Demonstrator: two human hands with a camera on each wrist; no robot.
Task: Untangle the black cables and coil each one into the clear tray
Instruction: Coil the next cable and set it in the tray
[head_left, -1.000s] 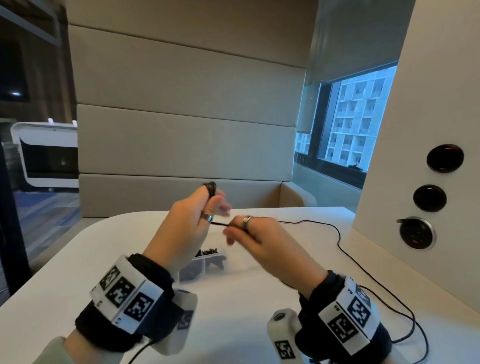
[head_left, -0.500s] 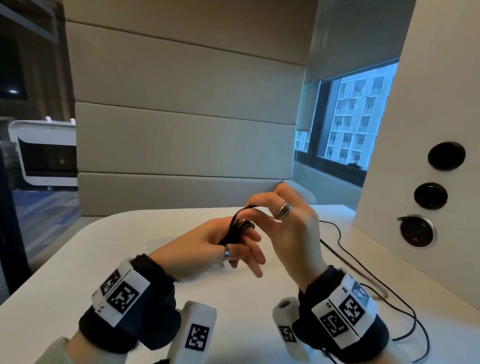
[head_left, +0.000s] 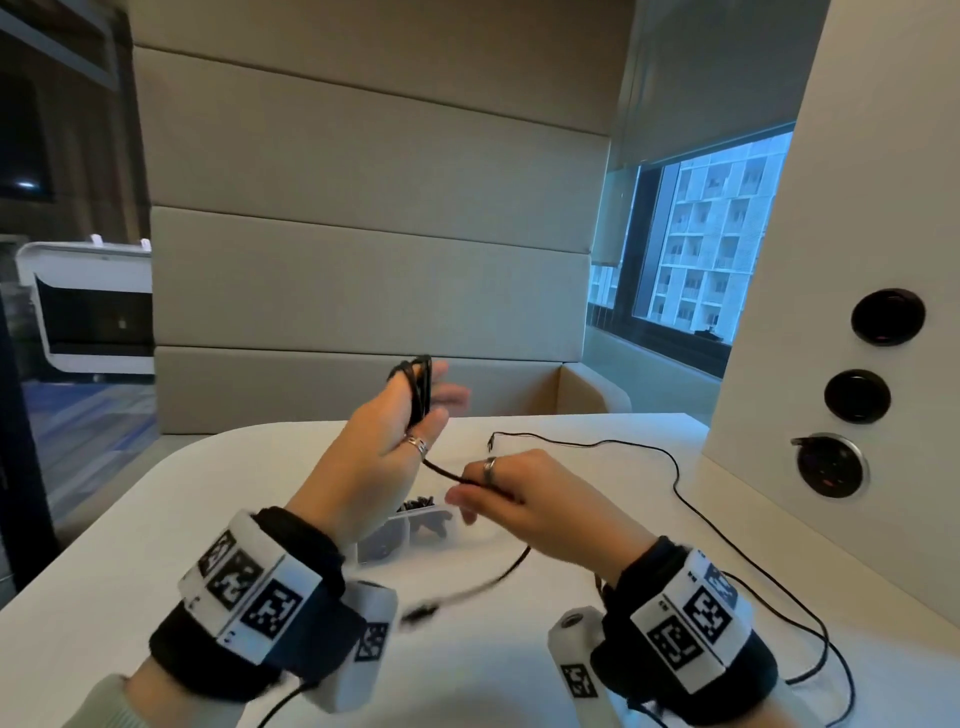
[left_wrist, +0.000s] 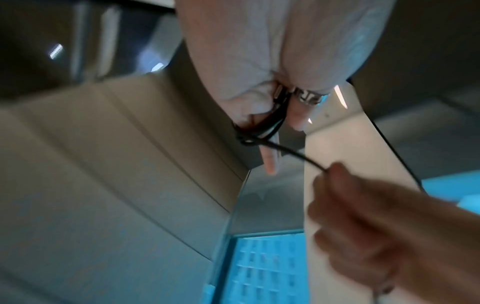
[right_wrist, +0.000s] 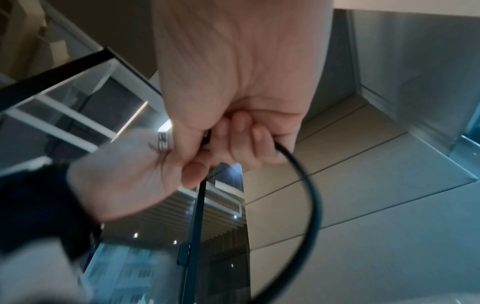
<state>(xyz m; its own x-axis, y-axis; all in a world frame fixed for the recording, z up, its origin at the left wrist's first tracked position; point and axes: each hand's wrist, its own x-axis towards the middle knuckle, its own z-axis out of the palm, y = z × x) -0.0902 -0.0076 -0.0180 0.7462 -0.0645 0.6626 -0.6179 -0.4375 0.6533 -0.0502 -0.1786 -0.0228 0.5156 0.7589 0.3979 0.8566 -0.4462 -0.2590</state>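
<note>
right hand (head_left: 524, 493) at frame centre pinching black cable (head_left: 441, 470), tail dangling toward lower centre. left hand (head_left: 384, 452) just left, raised, fingers wearing wound cable loops. clear tray (head_left: 415, 530) sitting beyond on tabletop (head_left: 156, 519), holding coils.

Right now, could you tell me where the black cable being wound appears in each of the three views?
Head: black cable looped round the left hand, trailing to the right hand.
Left wrist: centre, round the fingers.
Right wrist: arcs down right.
Shared landmark: the left hand's ring.
</note>
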